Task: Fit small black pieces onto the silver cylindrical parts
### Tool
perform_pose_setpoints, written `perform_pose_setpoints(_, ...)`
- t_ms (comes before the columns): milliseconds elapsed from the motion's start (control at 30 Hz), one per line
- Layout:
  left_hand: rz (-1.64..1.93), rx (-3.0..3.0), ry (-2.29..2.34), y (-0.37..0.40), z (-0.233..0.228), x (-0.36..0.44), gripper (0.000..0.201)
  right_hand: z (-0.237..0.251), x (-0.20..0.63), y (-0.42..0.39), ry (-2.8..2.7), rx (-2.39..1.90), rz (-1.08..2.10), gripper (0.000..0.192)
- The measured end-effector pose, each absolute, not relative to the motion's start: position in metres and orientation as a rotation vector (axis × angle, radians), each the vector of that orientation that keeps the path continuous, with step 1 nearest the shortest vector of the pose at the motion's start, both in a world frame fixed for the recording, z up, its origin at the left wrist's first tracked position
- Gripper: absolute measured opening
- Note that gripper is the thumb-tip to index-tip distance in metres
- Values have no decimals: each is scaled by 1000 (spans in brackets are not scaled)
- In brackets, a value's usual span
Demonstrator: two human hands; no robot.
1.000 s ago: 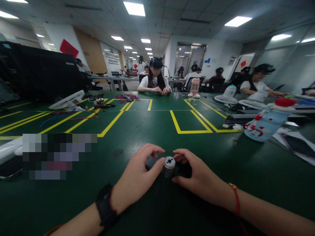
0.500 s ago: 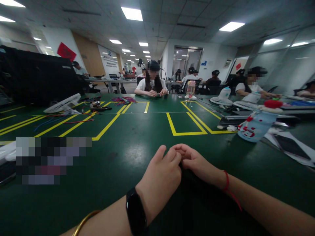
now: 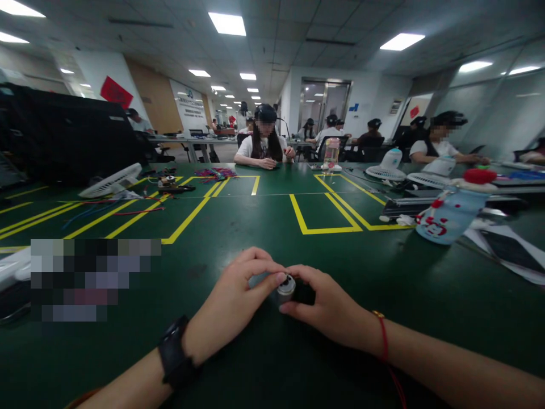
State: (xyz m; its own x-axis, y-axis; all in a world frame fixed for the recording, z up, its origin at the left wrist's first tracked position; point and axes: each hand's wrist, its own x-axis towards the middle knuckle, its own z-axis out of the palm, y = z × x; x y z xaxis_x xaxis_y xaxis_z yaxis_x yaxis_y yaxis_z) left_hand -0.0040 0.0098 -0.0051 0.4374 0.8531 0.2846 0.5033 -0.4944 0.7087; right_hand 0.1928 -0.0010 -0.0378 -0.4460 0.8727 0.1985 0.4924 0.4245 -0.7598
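Uncovered again, small metal motor (image 3: 286,288) sits pinched between both hands, left (image 3: 230,304) and right (image 3: 330,309).

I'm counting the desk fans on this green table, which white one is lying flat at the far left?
The white desk fan lying tilted beside the black monitor back. The other two white fans sit far right, near the seated person.

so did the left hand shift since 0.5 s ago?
Yes. The left hand drew back toward the wearer, uncovering the small silver metal cylinder near the yellow floor-tape rectangle.

Both hands (image 3: 272,301) around silver motor (image 3: 285,288)
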Motion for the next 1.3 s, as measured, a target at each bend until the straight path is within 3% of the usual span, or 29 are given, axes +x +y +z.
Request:
perform_pose_setpoints(467, 908, 2261, 1085, 0, -2, -3, 23, -44, 195, -2, -2124, -1157, 811, 44)
perform_pose_setpoints(733, 1042, 2155, 1137, 5, 3, -5, 12, -35, 194, -4, -2075, -1131, 834, 44)
perform_pose_setpoints(867, 894, 2166, 1189, 8, -9, -20, 13, -35, 197, -5, -2068, -1141, 815, 39)
perform_pose_setpoints(1067, 645, 2312, 1287, 12, -32, -24, 12, -44, 195, -7, -2159, -1162, 620, 64)
perform_pose_setpoints(1300, 778, 2037, 1230, 12, -19, -49, 26, -36, 231, -7, -2080, -1286, 417, 50)
